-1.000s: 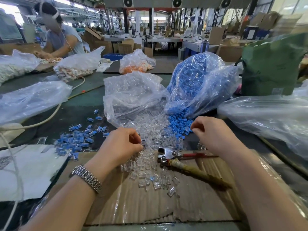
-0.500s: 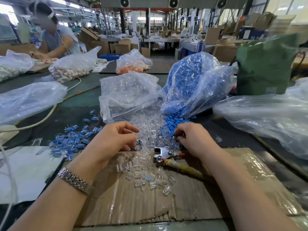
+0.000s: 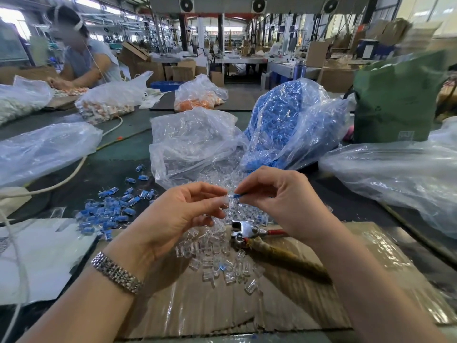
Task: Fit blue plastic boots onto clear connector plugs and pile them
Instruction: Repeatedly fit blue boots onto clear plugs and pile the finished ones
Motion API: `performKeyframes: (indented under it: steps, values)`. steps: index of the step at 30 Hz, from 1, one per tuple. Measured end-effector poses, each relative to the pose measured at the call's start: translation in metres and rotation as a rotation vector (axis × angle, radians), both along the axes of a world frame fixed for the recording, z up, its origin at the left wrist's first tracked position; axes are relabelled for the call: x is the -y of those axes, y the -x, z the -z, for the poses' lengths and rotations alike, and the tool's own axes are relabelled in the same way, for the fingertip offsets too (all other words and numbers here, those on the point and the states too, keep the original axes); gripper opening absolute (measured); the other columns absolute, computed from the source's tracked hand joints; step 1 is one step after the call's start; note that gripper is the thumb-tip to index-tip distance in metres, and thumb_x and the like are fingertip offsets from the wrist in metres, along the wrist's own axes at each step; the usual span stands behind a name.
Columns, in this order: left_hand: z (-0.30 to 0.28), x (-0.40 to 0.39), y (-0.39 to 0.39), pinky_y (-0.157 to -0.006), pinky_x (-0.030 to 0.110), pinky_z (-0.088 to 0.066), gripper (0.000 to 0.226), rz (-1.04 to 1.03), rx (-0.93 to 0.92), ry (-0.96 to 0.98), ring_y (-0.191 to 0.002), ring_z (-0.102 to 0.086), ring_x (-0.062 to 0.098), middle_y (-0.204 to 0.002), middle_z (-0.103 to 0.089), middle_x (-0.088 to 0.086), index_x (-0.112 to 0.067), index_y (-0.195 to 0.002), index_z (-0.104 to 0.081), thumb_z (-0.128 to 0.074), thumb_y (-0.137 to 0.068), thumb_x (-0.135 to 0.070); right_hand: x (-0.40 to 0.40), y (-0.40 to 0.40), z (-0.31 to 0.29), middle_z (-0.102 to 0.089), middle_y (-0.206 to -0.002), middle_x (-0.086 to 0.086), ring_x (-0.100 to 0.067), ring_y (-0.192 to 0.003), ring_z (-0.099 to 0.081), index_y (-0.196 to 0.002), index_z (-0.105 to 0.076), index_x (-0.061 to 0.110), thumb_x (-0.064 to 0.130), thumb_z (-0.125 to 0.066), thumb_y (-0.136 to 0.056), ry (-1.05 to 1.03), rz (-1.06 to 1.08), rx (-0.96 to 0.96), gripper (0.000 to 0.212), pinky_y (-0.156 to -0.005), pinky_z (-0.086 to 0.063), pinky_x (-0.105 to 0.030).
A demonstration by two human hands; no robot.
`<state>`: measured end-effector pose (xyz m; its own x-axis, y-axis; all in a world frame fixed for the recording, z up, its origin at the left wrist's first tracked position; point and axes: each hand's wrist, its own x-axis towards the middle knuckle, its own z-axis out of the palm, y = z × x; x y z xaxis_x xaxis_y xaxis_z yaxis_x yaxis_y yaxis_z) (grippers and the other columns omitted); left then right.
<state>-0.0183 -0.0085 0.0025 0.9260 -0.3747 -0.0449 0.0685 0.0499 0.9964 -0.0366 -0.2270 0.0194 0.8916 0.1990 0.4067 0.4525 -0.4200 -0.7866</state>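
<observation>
Blue boot pinched in my right hand, clear plug pinched in my left hand; both have lifted off the loose plugs and met tip to tip, so fitting starts now. Finished pile waits left on the dark bench; cardboard below, busy factory hall behind.

No legible text anywhere. Green bag at far right has a pale printed patch near its bottom edge and a faint emblem higher up, both too blurred to read. Red strip across the far hall beam may carry chars, too small to make out. Cardboard boxes in background show no readable print. No brand visible on watch band.
</observation>
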Motion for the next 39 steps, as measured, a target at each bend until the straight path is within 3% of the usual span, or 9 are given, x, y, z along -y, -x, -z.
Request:
performKeyframes:
  steps: [8, 19, 23, 26, 29, 33, 36, 39]
  values:
    - [-0.001, 0.004, 0.003, -0.069, 0.022, -0.058, 0.019, 0.028, -0.012, 0.016, -0.086, -0.075, 0.022, -0.104, -0.076, 0.018, -0.013, -0.097, -0.079, -0.073, -0.08, -0.019, -0.009, 0.006, -0.001, -0.073, -0.092, 0.005, -0.009, -0.088, -0.07, -0.096, -0.079, 0.011, -0.001, -0.077, -0.085, 0.132, -0.032, 0.153, 0.016, -0.086, -0.056, -0.03]
    - [-0.001, 0.004, 0.004, -0.074, 0.023, -0.059, 0.025, 0.036, 0.032, 0.001, -0.092, -0.076, 0.027, -0.104, -0.076, 0.018, -0.009, -0.1, -0.079, -0.078, -0.076, -0.015, -0.014, 0.008, -0.003, -0.071, -0.097, 0.01, -0.004, -0.091, -0.067, -0.103, -0.075, 0.018, 0.003, -0.075, -0.088, 0.225, -0.007, 0.201, 0.022, -0.087, -0.054, -0.023]
    - [-0.001, 0.002, 0.003, -0.071, 0.024, -0.059, 0.024, 0.0, 0.013, 0.043, -0.091, -0.076, 0.029, -0.105, -0.076, 0.02, -0.009, -0.098, -0.078, -0.078, -0.075, -0.014, 0.004, 0.009, -0.01, -0.061, -0.103, 0.015, 0.002, -0.092, -0.061, -0.108, -0.063, 0.03, 0.027, -0.081, -0.084, 0.37, 0.061, -0.001, 0.03, -0.083, -0.049, -0.017]
    - [0.0, -0.001, 0.002, -0.069, 0.024, -0.06, 0.02, -0.032, -0.002, 0.078, -0.09, -0.076, 0.028, -0.105, -0.075, 0.021, -0.013, -0.094, -0.079, -0.08, -0.074, -0.015, 0.023, 0.012, -0.011, -0.055, -0.101, 0.019, 0.004, -0.091, -0.053, -0.106, -0.056, 0.036, 0.053, -0.086, -0.07, 0.74, 0.017, -0.307, 0.05, -0.078, -0.043, -0.018]
    - [0.0, -0.003, 0.0, -0.068, 0.024, -0.06, 0.02, -0.036, -0.01, 0.079, -0.092, -0.076, 0.028, -0.107, -0.075, 0.02, -0.013, -0.096, -0.079, -0.08, -0.076, -0.017, 0.025, 0.013, -0.007, -0.051, -0.101, 0.016, -0.001, -0.092, -0.049, -0.109, -0.057, 0.035, 0.061, -0.085, -0.065, 0.975, -0.024, -0.407, 0.058, -0.082, -0.046, -0.023]
    - [0.0, -0.003, 0.0, -0.068, 0.024, -0.06, 0.017, -0.053, -0.01, 0.082, -0.091, -0.076, 0.028, -0.107, -0.075, 0.02, -0.012, -0.096, -0.078, -0.077, -0.079, -0.016, 0.02, 0.012, -0.005, -0.06, -0.104, 0.012, -0.009, -0.097, -0.057, -0.112, -0.065, 0.029, 0.052, -0.08, -0.074, 0.964, -0.008, -0.373, 0.047, -0.09, -0.053, -0.032]
    - [-0.001, -0.003, 0.0, -0.07, 0.026, -0.061, 0.017, -0.105, -0.024, 0.141, -0.092, -0.075, 0.028, -0.109, -0.075, 0.021, -0.011, -0.096, -0.078, -0.075, -0.08, -0.014, 0.018, 0.012, -0.005, -0.067, -0.081, 0.006, -0.006, -0.072, -0.059, -0.089, -0.07, 0.024, 0.047, -0.072, -0.076, 0.838, 0.018, -0.355, 0.027, -0.067, -0.052, -0.029]
    - [-0.004, -0.003, 0.0, -0.073, 0.027, -0.062, 0.019, -0.152, -0.032, 0.225, -0.096, -0.075, 0.026, -0.11, -0.075, 0.019, -0.014, -0.093, -0.08, -0.076, -0.075, -0.015, 0.02, 0.012, -0.008, -0.057, -0.057, 0.008, -0.008, -0.051, -0.046, -0.068, -0.061, 0.022, 0.038, -0.065, -0.084, 0.606, 0.039, -0.388, 0.023, -0.05, -0.037, -0.025]
